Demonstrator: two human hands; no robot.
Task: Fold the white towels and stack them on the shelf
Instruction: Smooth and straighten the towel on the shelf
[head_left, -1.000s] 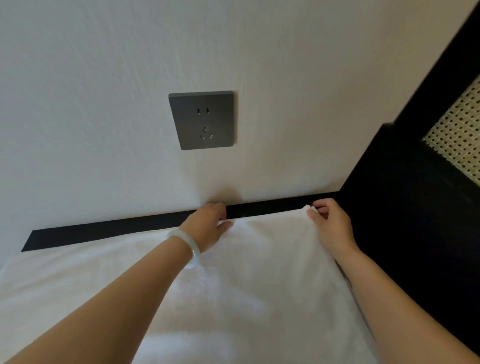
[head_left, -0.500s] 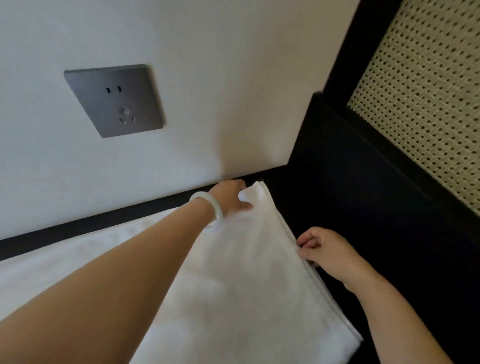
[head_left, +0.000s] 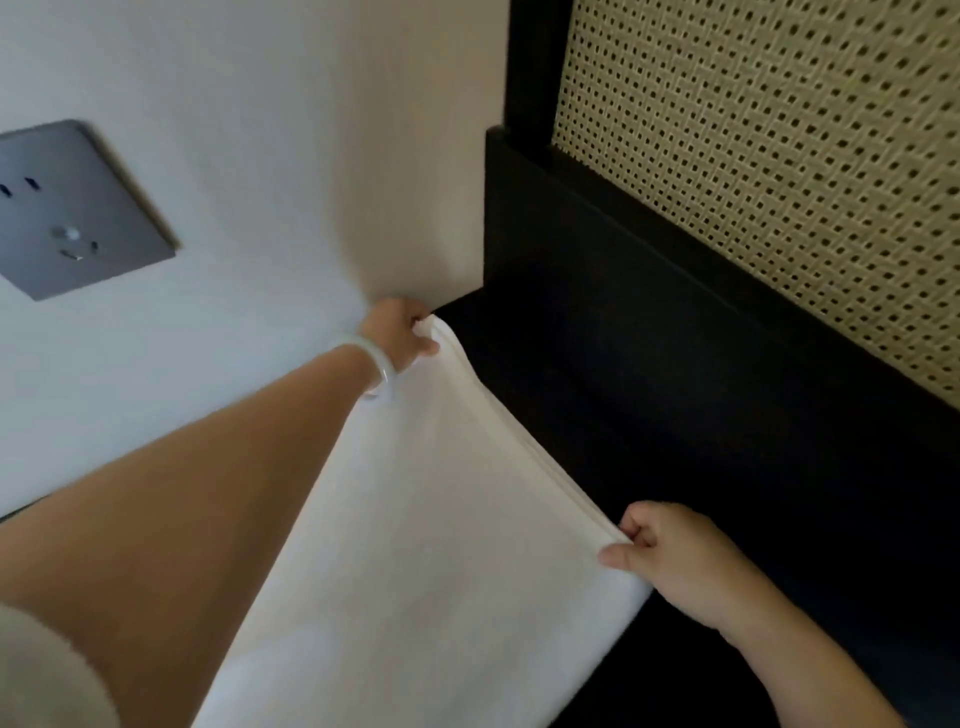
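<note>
head-worn view, close, angled downward

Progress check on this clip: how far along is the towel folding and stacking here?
Done: the white towel shows layered edges along its right side, so at least one fold looks made. In hand: the left hand pinches its far corner, the right hand its near corner. Left: further folding and stacking; no finished stack is visible.

White towel (head_left: 415, 545), grey socket (head_left: 72, 208)

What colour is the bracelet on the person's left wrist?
Pale, milky white bracelet; head view shows it.
</note>
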